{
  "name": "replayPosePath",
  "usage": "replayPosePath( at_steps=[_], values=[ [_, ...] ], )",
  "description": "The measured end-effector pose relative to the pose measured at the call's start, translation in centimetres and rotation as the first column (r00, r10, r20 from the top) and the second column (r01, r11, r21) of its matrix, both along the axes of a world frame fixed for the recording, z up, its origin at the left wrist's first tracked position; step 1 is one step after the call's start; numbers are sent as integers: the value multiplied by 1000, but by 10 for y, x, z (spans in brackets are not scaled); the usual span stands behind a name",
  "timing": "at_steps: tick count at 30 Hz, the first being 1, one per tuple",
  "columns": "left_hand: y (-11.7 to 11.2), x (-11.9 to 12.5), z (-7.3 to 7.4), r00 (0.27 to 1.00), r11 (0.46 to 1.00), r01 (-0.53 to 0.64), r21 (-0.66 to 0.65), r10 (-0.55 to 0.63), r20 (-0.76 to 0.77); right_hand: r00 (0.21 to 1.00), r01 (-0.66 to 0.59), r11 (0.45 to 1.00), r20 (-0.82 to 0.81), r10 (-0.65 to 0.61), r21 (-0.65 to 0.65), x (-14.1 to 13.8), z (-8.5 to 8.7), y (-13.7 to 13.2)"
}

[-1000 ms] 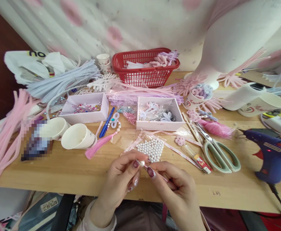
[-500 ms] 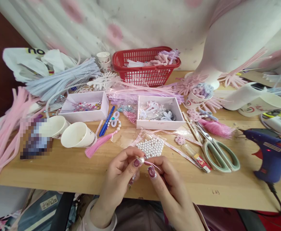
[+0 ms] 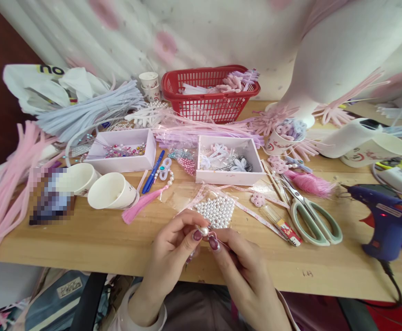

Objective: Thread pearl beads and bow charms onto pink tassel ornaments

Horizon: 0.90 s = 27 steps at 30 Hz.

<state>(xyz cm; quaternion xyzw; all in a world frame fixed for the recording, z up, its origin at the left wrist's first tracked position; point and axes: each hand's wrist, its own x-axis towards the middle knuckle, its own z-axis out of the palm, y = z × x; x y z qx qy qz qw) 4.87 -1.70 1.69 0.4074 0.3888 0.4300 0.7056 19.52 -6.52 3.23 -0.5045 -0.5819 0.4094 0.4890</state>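
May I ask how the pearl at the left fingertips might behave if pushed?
The pearl looks round, so it would probably roll readily. Its glossy highlight suggests a slippery surface. Being small, it is likely light.

Craft workspace, wooden table (image 3: 118,243), glue gun (image 3: 383,218), scissors (image 3: 303,201), fuzzy stems (image 3: 90,110)

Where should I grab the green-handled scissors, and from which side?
Probably best to take the scissors by their green handles, using your right hand once free, coming from the near side: the handles lie toward you, while the blades point away.
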Motion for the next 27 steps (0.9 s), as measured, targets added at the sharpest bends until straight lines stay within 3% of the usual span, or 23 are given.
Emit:
replayPosePath(
  at_steps=[5,11,20,27],
  values=[
    [0,0,0,1000,999,-5,37,4,26,993,-19,999,-113,13,-48,1,2,-1],
    [1,0,3,1000,999,8,53,-8,4,991,-18,996,-137,5,-87,1,1,0],
    [0,-1,-3,999,994,36,108,-36,-2,999,-3,1000,-44,2,-19,1,0,1],
    [0,-1,-4,1000,991,17,132,-19,14,999,-27,999,-40,25,-39,3,-1,-3]
  ],
)
